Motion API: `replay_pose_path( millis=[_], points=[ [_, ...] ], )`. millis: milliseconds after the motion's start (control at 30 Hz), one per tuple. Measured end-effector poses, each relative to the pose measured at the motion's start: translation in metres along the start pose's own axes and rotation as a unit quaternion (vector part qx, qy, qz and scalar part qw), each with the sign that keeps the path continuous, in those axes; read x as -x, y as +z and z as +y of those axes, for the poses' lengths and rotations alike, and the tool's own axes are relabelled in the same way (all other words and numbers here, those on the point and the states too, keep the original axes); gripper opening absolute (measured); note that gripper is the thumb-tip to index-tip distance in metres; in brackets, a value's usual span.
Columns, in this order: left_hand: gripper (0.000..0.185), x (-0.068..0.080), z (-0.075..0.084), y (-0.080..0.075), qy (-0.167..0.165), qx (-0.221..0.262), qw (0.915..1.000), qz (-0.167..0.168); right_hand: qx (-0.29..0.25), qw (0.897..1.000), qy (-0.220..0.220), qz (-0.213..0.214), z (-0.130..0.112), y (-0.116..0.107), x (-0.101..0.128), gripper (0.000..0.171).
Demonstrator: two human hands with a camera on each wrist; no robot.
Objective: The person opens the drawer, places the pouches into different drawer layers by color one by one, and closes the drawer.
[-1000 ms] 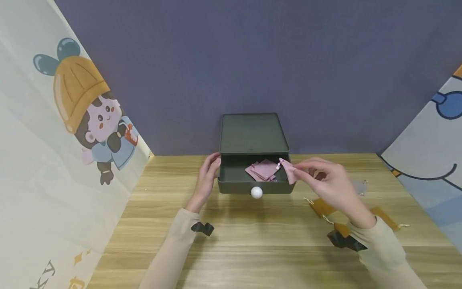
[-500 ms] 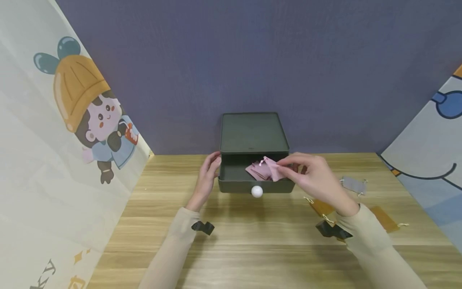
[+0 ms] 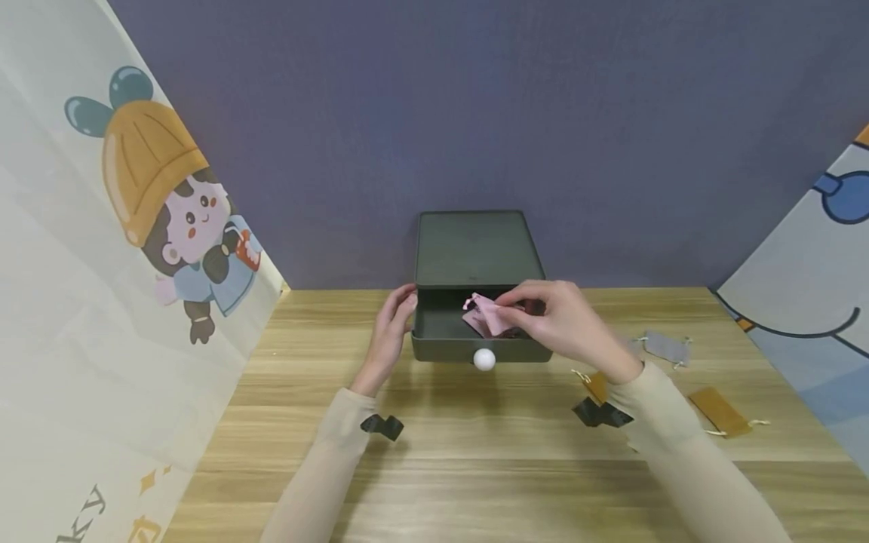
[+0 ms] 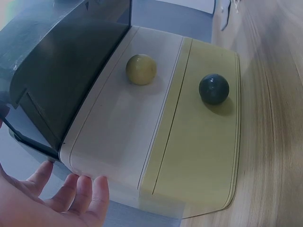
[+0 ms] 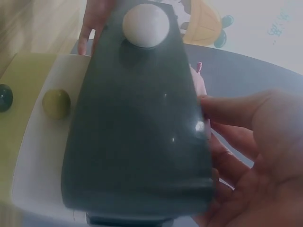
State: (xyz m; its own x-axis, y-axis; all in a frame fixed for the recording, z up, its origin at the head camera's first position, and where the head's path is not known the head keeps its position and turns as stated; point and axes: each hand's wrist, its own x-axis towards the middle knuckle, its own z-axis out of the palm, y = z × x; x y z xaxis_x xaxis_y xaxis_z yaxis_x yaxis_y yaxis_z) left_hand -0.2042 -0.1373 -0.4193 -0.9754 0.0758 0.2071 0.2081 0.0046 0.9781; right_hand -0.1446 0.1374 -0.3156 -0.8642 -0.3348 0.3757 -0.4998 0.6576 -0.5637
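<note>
My right hand (image 3: 566, 320) pinches a pink drawstring pouch (image 3: 494, 318) between thumb and fingers, over the pulled-out top drawer (image 3: 444, 351) of a dark green unit. More pink cloth (image 3: 473, 323) lies in the drawer under that pouch, partly covered. A white round knob (image 3: 484, 360) sits on the drawer front. At the unit's left side rests my left hand (image 3: 389, 332). In the left wrist view its fingers (image 4: 98, 198) extend along the side of the stack, curled round nothing. From the right wrist, the drawer front hides most of the pouch.
Lower white (image 4: 118, 118) and yellow (image 4: 194, 142) drawers carry a yellow knob (image 4: 141, 69) and a dark green knob (image 4: 214, 89). Right on the wooden table lie orange pouches (image 3: 721, 412) and a grey pouch (image 3: 667, 347). A blue-grey wall (image 3: 475, 113) stands behind.
My right hand has moved left with the pink pouch, from the drawer's right edge to over its middle. The left hand stays at the unit's side.
</note>
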Motion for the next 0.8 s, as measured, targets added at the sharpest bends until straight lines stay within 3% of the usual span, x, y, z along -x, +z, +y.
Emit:
replay_pose_path(
  millis=[367,800],
  points=[
    [0.055,0.0,-0.001,0.0,0.002,-0.003,1.0,0.003,0.008,0.998,0.053,-0.032,-0.001,0.016,-0.018,0.013],
    [0.055,0.0,0.0,0.0,0.001,-0.001,1.0,0.004,-0.014,0.998,0.055,-0.02,0.0,0.025,-0.02,0.014]
  ],
)
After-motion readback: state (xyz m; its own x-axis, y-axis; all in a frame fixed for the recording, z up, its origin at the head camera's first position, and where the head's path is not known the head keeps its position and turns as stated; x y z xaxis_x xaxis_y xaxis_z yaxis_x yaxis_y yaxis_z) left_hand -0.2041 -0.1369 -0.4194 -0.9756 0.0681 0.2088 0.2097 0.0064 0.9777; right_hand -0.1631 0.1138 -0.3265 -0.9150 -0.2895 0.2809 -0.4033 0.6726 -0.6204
